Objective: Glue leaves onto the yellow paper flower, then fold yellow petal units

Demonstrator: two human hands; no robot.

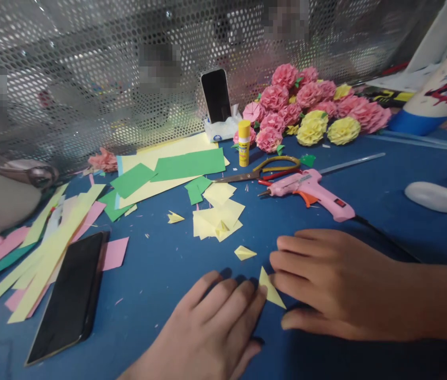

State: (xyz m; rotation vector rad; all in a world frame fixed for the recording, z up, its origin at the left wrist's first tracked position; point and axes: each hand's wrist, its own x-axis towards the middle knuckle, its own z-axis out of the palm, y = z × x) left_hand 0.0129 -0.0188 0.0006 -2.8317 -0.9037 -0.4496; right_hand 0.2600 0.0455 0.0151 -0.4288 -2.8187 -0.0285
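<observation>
A small folded yellow paper triangle [271, 289] lies on the blue table [160, 285] between my two hands. My left hand [211, 327] rests palm down with fingers stretched out, its fingertips touching the triangle's left edge. My right hand [326, 282] lies flat beside it, fingers extended and pressing the triangle's right side. Just beyond sit another folded yellow piece [244, 253] and a pile of yellow paper squares [217, 216].
A pink glue gun [310, 192], scissors [259, 170] and a yellow glue stick [244, 142] lie behind. Pink and yellow paper flowers [310, 113] are heaped at the back right. A black phone [71, 295] and paper strips [45, 248] lie left. Green and yellow sheets [176, 166] sit near the perforated metal wall.
</observation>
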